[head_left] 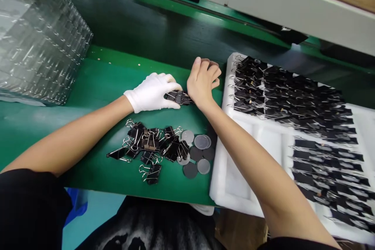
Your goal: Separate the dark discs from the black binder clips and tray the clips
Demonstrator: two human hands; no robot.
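Foam tray (219, 177) reaching the worktop's (99, 177) near edge holds rowed binder clips (287, 93); your left hand (154, 91) pinches black clips (179, 97); your right hand's (202, 82) grip, I cannot tell.

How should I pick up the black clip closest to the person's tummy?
Try a grip on its black body, probably coming from the right or near side. The wire handles poke out left, and other clips crowd its far side.
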